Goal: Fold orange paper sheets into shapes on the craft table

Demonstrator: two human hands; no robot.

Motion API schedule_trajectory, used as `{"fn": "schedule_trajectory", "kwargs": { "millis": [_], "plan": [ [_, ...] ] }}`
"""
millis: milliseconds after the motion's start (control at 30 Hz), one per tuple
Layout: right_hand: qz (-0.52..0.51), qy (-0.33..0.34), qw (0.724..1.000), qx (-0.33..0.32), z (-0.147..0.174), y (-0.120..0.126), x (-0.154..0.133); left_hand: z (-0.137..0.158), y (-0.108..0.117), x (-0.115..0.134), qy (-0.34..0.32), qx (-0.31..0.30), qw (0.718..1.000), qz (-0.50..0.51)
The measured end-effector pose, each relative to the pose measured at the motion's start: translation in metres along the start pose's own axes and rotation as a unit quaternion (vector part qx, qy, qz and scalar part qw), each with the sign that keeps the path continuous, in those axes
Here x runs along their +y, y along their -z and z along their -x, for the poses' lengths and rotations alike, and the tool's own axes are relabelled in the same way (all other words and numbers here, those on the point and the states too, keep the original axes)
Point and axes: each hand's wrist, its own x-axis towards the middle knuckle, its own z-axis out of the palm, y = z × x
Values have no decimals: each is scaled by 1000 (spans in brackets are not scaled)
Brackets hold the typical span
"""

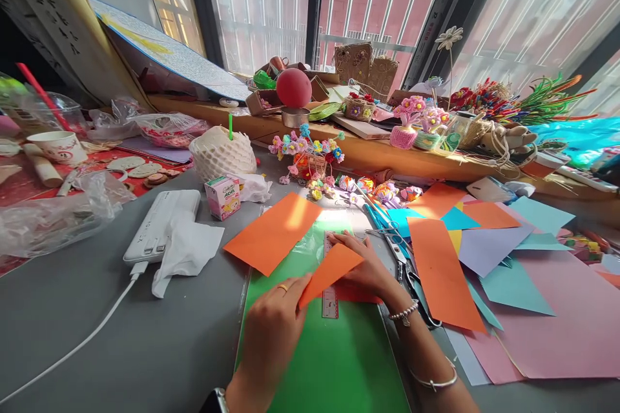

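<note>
My left hand (275,326) is closed on the lower edge of an orange paper piece (334,271), whose free end rises up and to the right. Behind it, my right hand (371,264) lies across a ruler (330,300), its visible fingers stretched toward the far end. The raised paper hides part of this hand. More orange paper (358,293) shows flat beneath it. All of this is on a green mat (334,361). Just right of my right hand are scissors (400,251), partly under other things.
An orange sheet (274,232) lies at the mat's left edge. To the right are an orange strip (445,274) and overlapping coloured papers (557,310). A power bank (162,226) with a cable, a small box (223,198), a coconut (223,158) and crocheted flowers (310,155) stand farther back.
</note>
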Motion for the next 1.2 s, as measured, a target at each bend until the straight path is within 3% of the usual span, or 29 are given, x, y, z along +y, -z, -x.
{"fn": "schedule_trajectory", "kwargs": {
  "millis": [100, 200, 467, 633, 767, 1000, 1200],
  "plan": [
    [8, -15, 1000, -20, 0, 3, -4, 0, -1, -4, 70, -24, 997, -24],
    [22, -3, 999, -25, 1, 3, -4, -1, 0, -2, 81, -27, 996, -27],
    [81, 19, 996, -30, 2, -2, 2, -1, 3, 4, -67, -3, 998, 0],
    [100, 33, 994, -33, 2, -4, 5, 0, 1, 4, -102, 14, 995, 16],
    [84, 35, 996, -21, 1, -6, 9, 0, 0, 1, -71, 15, 996, 43],
    [18, 4, 998, -60, 0, 5, -1, -5, 3, 3, 46, -59, 997, 1],
    [-6, -1, 998, -61, 2, 7, -5, -4, -2, 7, 29, -22, 999, -31]
  ]
}}
